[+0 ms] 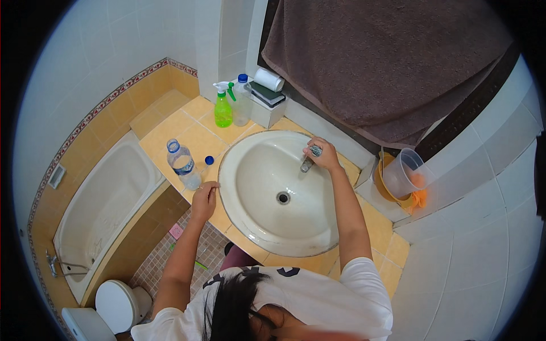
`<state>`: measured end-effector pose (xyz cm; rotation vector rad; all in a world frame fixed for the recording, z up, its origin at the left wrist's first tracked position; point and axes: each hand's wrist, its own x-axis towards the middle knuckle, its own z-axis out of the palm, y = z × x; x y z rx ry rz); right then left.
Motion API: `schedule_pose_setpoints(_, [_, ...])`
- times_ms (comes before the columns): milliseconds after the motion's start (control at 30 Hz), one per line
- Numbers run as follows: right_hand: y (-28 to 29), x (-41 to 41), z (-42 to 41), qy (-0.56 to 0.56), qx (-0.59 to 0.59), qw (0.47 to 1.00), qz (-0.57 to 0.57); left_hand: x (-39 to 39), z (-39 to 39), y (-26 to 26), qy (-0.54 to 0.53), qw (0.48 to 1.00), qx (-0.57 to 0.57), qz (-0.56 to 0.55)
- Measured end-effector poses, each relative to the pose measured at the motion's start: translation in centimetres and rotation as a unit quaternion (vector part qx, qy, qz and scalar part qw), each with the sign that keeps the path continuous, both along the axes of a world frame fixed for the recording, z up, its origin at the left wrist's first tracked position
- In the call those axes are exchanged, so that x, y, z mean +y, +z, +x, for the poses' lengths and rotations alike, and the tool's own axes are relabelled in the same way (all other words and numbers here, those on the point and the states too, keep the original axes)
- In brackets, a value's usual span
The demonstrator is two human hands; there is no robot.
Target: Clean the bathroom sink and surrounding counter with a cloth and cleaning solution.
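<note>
My right hand [323, 153] is closed around the knob of the tap [306, 165] at the back right of the white washbasin [256, 187]. On the yellow tiled counter [202, 132], my left hand [206, 200] rests at the basin's left rim with its fingers bent; whether it holds something small cannot be told. Just beyond it stands an uncapped clear plastic bottle [182, 164], partly filled. A blue bottle cap [209, 160] lies between that bottle and the basin. No water is seen running from the tap.
Behind are a green spray bottle [223, 111], a blue-capped plastic bottle [242, 102] and a white roll [268, 79] on dark flat items. A brown towel [375, 64] hangs ahead. At right stand a yellow container [379, 181], a clear plastic cup [403, 172] and an orange cloth [419, 200]. A bathtub [106, 204] is left.
</note>
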<state>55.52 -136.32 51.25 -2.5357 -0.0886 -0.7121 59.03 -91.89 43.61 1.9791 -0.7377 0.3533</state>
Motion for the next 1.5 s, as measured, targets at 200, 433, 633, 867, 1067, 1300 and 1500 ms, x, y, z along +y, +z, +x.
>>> schedule_pose_setpoints(200, [0.9, -0.8, 1.2, -0.085, 0.105, 0.987, 0.092, -0.1, 0.0, 0.1, -0.010, 1.000, -0.001, -0.002])
schedule_pose_setpoints(433, [0.8, -0.8, 0.1, -0.056, 0.058, 0.985, 0.155, 0.1, 0.1, 0.1, -0.013, 1.000, -0.009, -0.002])
schedule_pose_setpoints(633, [1.4, -1.5, -3.4, -0.028, 0.047, 0.984, 0.172, 0.1, -0.2, -0.2, -0.019, 1.000, -0.002, -0.004])
schedule_pose_setpoints(867, [1.2, 1.6, -8.0, -0.097, -0.067, 0.904, 0.412, -0.1, -0.1, -0.1, -0.011, 1.000, -0.019, -0.004])
schedule_pose_setpoints(1067, [-7.8, 2.7, -8.6, -0.166, 0.104, 0.716, 0.671, -0.3, 0.2, 0.0, -0.009, 1.000, 0.012, 0.003])
schedule_pose_setpoints(1300, [-12.1, 3.2, -6.5, 0.035, 0.067, 0.514, 0.854, -1.7, 0.5, -1.7, -0.035, 0.985, 0.139, -0.096])
schedule_pose_setpoints(1500, [-14.4, 4.4, -5.5, -0.119, 0.023, 0.763, 0.635, -4.2, -2.7, 0.6, -0.066, 0.983, 0.169, -0.037])
